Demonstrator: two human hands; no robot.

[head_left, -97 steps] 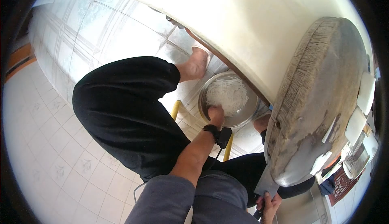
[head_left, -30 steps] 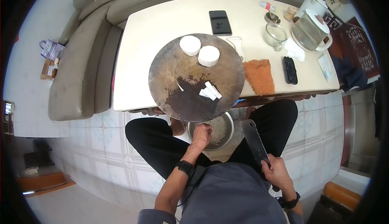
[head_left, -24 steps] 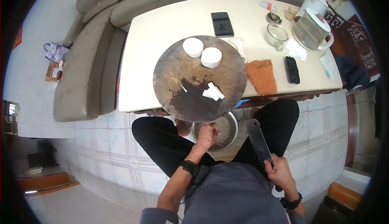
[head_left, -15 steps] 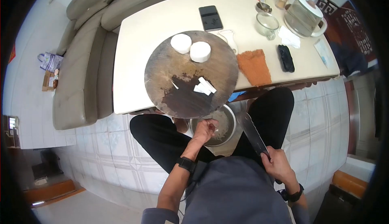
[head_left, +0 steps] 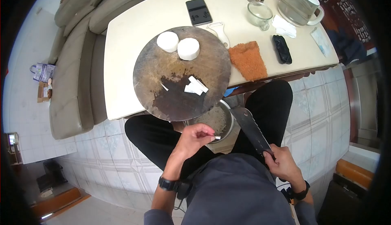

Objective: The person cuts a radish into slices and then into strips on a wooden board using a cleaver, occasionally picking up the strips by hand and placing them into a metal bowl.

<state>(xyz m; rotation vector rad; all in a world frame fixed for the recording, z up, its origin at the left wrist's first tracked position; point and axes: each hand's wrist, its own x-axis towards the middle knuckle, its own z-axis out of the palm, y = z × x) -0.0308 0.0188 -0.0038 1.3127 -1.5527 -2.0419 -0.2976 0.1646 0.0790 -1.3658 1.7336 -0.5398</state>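
My left hand (head_left: 194,138) pinches a small white radish piece (head_left: 217,137) between thumb and fingertips, over the near side of a metal basin (head_left: 232,121) between my knees. Whitish shreds or cloudy contents show in the basin. A dark-bladed cleaver (head_left: 251,130) is in my right hand (head_left: 282,162), its blade slanting up and left above my thigh. On the round wooden cutting board (head_left: 214,68) stand two thick white radish chunks (head_left: 188,49). Several cut radish sticks (head_left: 196,86) and a thin sliver (head_left: 163,86) lie on its wet dark patch.
The board overhangs the near edge of the cream table (head_left: 122,70). Beside it are a peeler (head_left: 220,34), an orange cloth (head_left: 248,61), a phone (head_left: 198,12) and a black case (head_left: 282,49). Farther right stand a glass cup (head_left: 259,14) and a glass pitcher (head_left: 298,5).
My left hand has drawn back toward my body from above the basin, still pinching the white piece, which now shows more clearly. The cleaver stays in my right hand. The view has shifted slightly.
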